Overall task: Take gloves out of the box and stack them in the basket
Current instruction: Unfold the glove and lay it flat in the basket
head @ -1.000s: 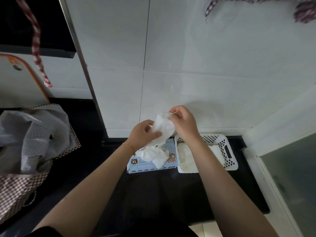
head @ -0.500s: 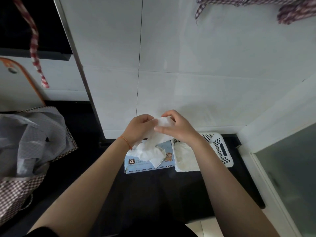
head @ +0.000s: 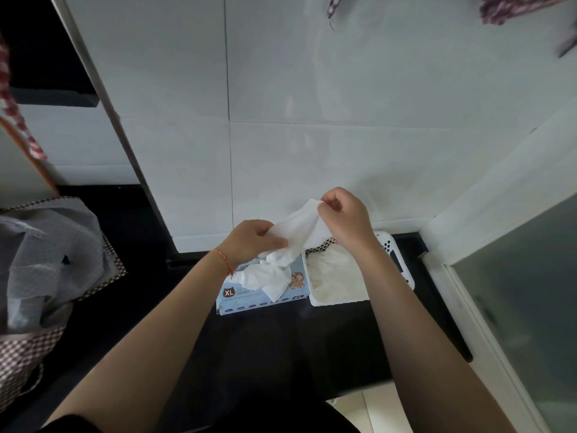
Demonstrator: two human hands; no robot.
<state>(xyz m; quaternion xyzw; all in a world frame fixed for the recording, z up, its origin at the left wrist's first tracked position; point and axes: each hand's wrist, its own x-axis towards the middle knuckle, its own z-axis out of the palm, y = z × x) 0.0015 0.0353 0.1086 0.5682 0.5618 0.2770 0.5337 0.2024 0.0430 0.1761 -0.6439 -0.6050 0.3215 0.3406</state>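
On the counter (head: 281, 345), the glove box (head: 249, 300) sits at nine o'clock of the basket (head: 402, 270), touching; checked bag (head: 46, 270) far toward nine o'clock.

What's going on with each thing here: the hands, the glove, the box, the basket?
Left hand: grips the glove's lower end.
Right hand: pinches the glove's upper end.
Glove: white, stretched between both hands above the box.
Box: open, more gloves bulging out.
Basket: already holds gloves.
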